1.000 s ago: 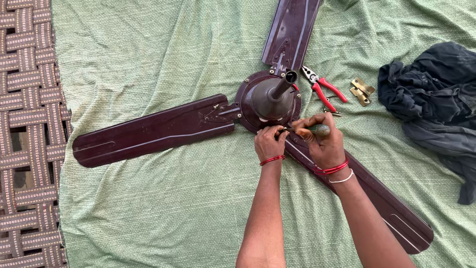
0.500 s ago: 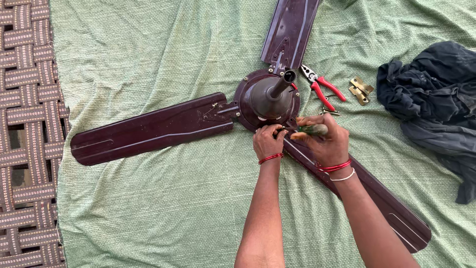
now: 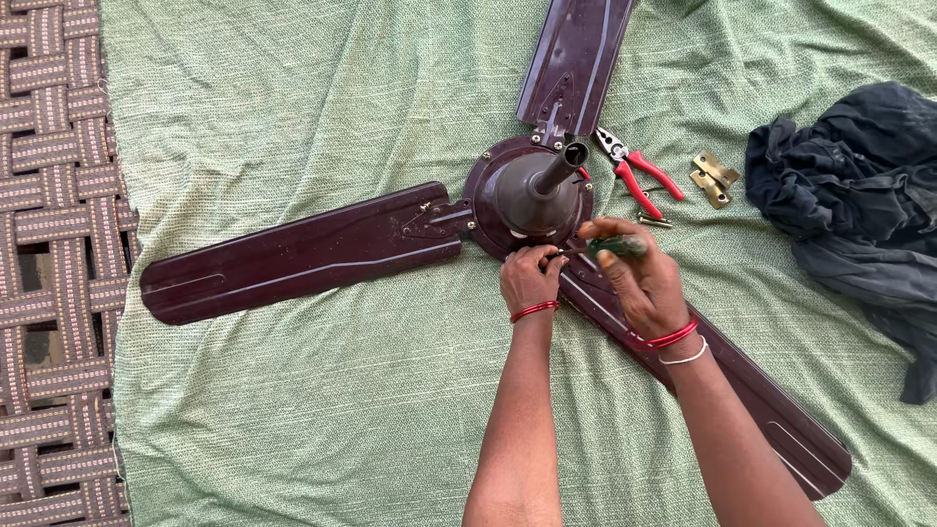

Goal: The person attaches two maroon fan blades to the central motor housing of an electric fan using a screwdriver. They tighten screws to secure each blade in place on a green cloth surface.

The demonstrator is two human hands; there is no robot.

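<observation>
- The green cloth (image 3: 312, 410) covers a woven bed and carries everything; it is rumpled and soft, so in all likelihood anything small dropped on it sinks into a fold and is hard to find.
- The brown ceiling fan (image 3: 532, 195) lies on the cloth with three blades spread out; the lower-right blade (image 3: 771, 420) runs under the right forearm, and leaning on it could bend it or tilt the hub.
- A dark heap of cloth (image 3: 859, 195) sits at the right edge, well apart from the work.
- The right hand (image 3: 639, 278) has its grip wrapped around a green-handled screwdriver (image 3: 617, 247), tip aimed at the blade bracket by the hub. If the tip rides out of the screw head, it could chew the slot or jab the other hand.
- The left hand (image 3: 530, 278) is just beside that tip, fingers pinched together at the bracket; what they pinch is too small to tell.
- Red-handled pliers (image 3: 636, 176) lie beside the hub, near the right knuckles.
- A brass hinge (image 3: 712, 179) lies past the pliers.
</observation>
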